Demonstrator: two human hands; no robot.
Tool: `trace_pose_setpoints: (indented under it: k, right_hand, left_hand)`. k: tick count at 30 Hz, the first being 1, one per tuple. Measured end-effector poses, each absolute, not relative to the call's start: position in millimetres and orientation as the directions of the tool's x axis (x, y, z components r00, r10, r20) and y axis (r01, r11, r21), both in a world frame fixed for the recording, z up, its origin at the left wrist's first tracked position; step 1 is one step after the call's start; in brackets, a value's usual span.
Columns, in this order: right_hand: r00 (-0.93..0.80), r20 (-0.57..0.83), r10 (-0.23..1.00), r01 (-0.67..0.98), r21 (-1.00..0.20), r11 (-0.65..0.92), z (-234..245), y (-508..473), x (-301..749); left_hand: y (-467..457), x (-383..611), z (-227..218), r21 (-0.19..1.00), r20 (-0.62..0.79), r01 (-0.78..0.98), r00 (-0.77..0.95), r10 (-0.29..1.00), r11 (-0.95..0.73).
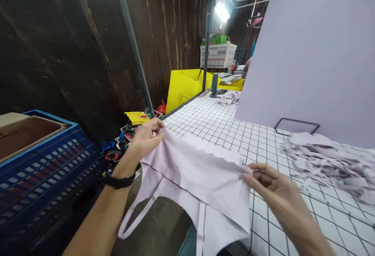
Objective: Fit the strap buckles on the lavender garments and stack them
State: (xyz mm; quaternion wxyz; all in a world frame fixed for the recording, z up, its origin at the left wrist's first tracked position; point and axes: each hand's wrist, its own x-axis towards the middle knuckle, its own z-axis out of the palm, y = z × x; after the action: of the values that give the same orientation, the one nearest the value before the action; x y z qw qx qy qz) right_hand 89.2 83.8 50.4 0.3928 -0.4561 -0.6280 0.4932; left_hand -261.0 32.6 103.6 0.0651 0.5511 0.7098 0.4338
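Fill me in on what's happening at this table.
A person holds a pale lilac garment stretched between both hands over the edge of the gridded table. The left hand pinches one top corner, the right hand the other, and a thin strap hangs below. A pile of fabric scraps lies on the table to the right; a blue crate sits at the left.

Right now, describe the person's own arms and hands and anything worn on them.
The left forearm and right forearm are bare, no sleeves in view. The left hand and right hand wear no gloves. A black band, like a watch strap, circles the left wrist. The right wrist shows nothing worn.
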Motion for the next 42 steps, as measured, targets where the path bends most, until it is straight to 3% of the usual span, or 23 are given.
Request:
trace_pose_setpoints:
  k: [3,6,9,15,17,21,24,26,29,33,35,38,42]
  right_hand:
    - [-0.200,0.033,0.979,0.226,-0.971,0.079,12,106,74]
    - [-0.158,0.040,0.987,0.369,-0.924,0.097,-9,136,73]
    - [-0.092,0.063,0.994,0.506,-0.856,0.102,-17,164,71]
    - [-0.121,0.137,0.983,0.554,-0.812,0.182,-29,175,65]
    - [-0.135,0.158,0.978,0.588,-0.782,0.207,-31,175,78]
    - [0.023,0.226,0.974,0.723,-0.676,0.140,-25,194,139]
    - [0.200,0.272,0.941,0.784,-0.620,0.013,-18,220,189]
    - [0.243,0.268,0.932,0.788,-0.616,-0.028,-17,233,211]
    - [0.232,0.243,0.942,0.760,-0.650,-0.019,-13,234,227]
    - [0.123,0.196,0.973,0.656,-0.752,0.069,19,200,246]
    - [0.030,0.170,0.985,0.541,-0.831,0.127,49,181,256]
    - [-0.022,0.181,0.983,0.226,-0.957,0.182,96,158,265]
    - [-0.008,0.161,0.987,0.154,-0.975,0.160,135,141,264]
  left_hand:
    - [75,-266,63,0.680,0.250,0.723,-0.386,0.888,0.122]
    - [117,-263,36,0.646,0.171,0.737,-0.396,0.902,0.200]
    - [150,-257,22,0.592,0.138,0.763,-0.410,0.901,0.257]
    - [167,-240,7,0.486,0.083,0.822,-0.384,0.920,0.299]
    - [161,-237,6,0.464,0.099,0.840,-0.364,0.926,0.281]
    - [149,-228,12,0.329,0.343,0.925,-0.306,0.888,0.192]
    - [142,-198,20,0.369,0.497,0.929,-0.217,0.840,0.022]
    - [137,-164,22,0.419,0.510,0.901,-0.131,0.850,-0.113]
    - [132,-105,20,0.533,0.439,0.813,-0.028,0.898,-0.235]
    - [137,-36,26,0.702,0.246,0.636,0.205,0.947,-0.320]
    - [146,-10,40,0.783,0.220,0.516,0.293,0.930,-0.348]
    - [160,18,68,0.898,0.198,0.299,0.379,0.904,-0.322]
    - [163,40,95,0.981,0.149,0.021,0.557,0.817,-0.193]
